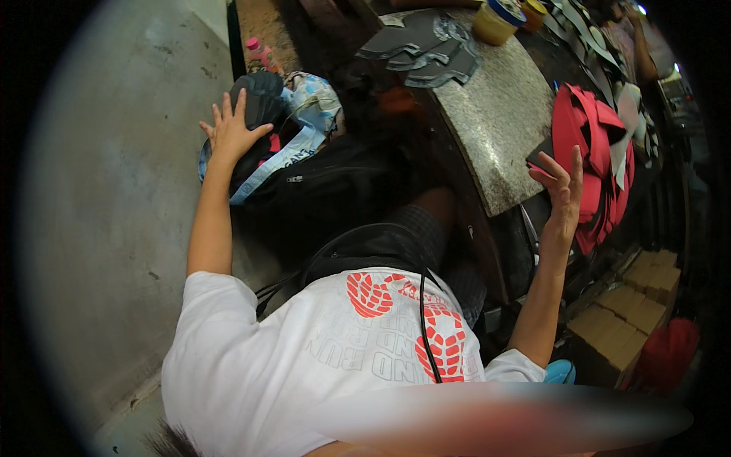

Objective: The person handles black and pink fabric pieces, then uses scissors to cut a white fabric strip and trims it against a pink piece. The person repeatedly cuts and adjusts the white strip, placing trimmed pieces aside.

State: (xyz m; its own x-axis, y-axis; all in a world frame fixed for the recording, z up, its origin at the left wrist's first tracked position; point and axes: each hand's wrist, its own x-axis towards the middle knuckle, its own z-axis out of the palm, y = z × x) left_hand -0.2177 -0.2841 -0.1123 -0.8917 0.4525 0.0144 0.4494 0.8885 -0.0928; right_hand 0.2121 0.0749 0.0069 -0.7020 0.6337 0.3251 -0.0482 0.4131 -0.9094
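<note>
My left hand (234,131) is open, fingers spread wide, over a dark rounded item (260,90) that looks like a cap or a piece of a bag. Beside it lie a light blue printed strap (293,152) and a crumpled blue-and-white plastic bag (316,99), next to a black bag with a zipper (297,180). My right hand (562,194) is raised with its fingers apart and nothing visible between them. Just beyond it hangs a bundle of red flat cut pieces (590,145). A small dark piece (542,154) shows by its fingertips; I cannot tell whether they touch.
A speckled stone slab (499,114) lies on the workbench, with grey cut pieces (422,49) and a blue-lidded jar (497,21) at its far end. A pink-capped bottle (260,55) stands far left, beside a grey wall (129,175). Cardboard boxes (620,324) sit lower right.
</note>
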